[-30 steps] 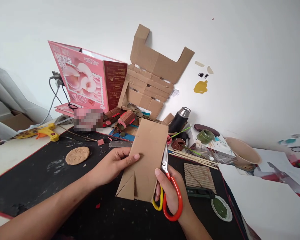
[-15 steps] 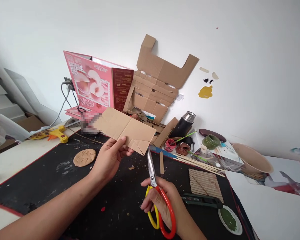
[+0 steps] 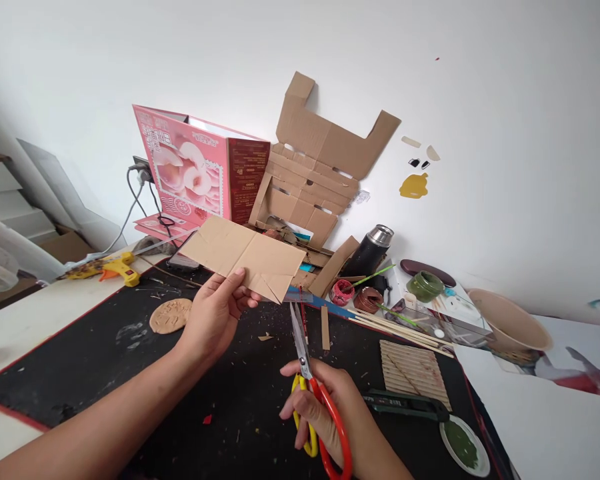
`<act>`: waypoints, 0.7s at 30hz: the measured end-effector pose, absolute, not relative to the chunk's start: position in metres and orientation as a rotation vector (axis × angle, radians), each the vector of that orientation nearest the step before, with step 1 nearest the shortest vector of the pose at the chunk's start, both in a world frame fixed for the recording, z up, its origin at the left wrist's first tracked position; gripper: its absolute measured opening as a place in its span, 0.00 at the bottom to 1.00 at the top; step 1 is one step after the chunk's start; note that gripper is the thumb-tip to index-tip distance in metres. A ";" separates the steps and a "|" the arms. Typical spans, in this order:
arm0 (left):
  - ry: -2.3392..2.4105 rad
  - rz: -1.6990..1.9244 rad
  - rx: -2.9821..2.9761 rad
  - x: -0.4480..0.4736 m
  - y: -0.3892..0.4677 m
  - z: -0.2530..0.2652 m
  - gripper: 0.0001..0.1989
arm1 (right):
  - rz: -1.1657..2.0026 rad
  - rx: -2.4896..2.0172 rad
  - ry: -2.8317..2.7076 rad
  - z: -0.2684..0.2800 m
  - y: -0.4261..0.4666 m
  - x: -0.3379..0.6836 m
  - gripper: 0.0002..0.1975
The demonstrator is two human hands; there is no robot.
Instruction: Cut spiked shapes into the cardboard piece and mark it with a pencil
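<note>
The card [image 3: 265,260] has swung toward the box [image 3: 195,160], off the scissors [image 3: 305,365] — no cut seems under way. The left grip [image 3: 217,307] pinches it in front of the box; the right grip [image 3: 343,393] loosely holds the scissors — farther from the box.

Black mat [image 3: 260,387], white wall [image 3: 480,100], lots of stuff.
A pink box [image 3: 190,170] stands by a big cut card [image 3: 320,150] that leans on the wall. On the left are a glue gun [image 3: 123,268] and a flat clay disc [image 3: 170,315]. At the back, a black flask [image 3: 369,253] is behind a red pot [image 3: 341,293] and a brown pot [image 3: 367,302], with a green jar [image 3: 424,287] and a tan bowl [image 3: 517,325] to the right. Thin sticks [image 3: 403,334] lie in front. Closer, a knife [image 3: 407,405] lies between a bumpy card [image 3: 415,370] and a plate [image 3: 485,460] with green paint [image 3: 463,445].
</note>
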State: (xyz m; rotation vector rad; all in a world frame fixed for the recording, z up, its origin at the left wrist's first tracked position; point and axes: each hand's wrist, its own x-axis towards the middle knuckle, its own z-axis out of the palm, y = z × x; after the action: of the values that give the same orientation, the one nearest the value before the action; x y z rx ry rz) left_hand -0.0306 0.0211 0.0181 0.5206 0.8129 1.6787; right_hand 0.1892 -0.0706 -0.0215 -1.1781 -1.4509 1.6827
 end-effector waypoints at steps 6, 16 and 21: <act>0.834 1.694 0.536 -0.030 0.022 0.018 0.20 | 1.674 -1.209 -1.498 -0.022 -0.073 0.188 0.42; 0.869 1.690 0.655 -0.028 0.020 0.016 0.20 | 1.581 -1.238 -1.560 -0.018 -0.074 0.187 0.40; 0.882 1.676 0.673 -0.029 0.021 0.017 0.20 | 1.577 -1.225 -1.576 -0.016 -0.074 0.188 0.40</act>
State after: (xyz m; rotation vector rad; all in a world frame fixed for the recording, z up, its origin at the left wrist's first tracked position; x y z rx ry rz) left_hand -0.0292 0.0214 0.0169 0.6730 0.8823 1.6764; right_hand 0.1880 -0.0743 -0.0158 -1.2253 -1.5762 1.5767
